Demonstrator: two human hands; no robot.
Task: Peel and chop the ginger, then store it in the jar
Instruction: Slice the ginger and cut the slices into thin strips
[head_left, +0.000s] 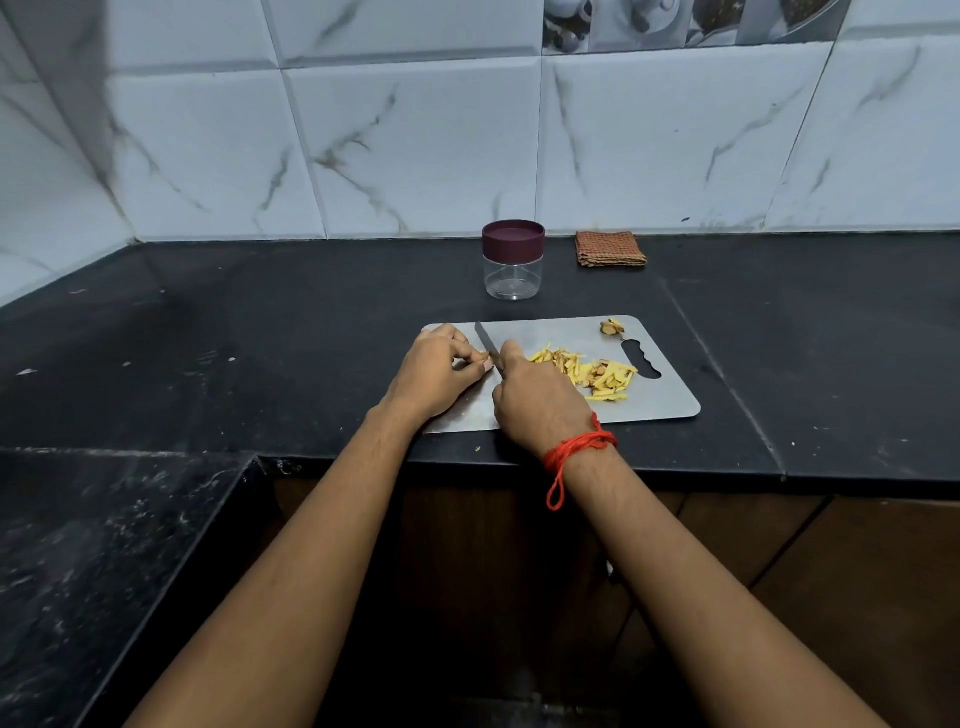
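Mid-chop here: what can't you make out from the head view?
- Handle of the knife: hidden in the grip of the right hand.
- The ginger piece being cut: mostly covered by fingertips of the left hand.
- The scraps at the board corner: too small to tell peel from ginger.

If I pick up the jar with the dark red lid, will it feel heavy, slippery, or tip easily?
Probably light: the jar looks clear and empty. Its smooth wall may be slippery. It stands upright, short and wide, so it likely will not tip easily.

Matt metal cutting board, clear glossy plastic jar, woven checked cloth, dark stone counter.
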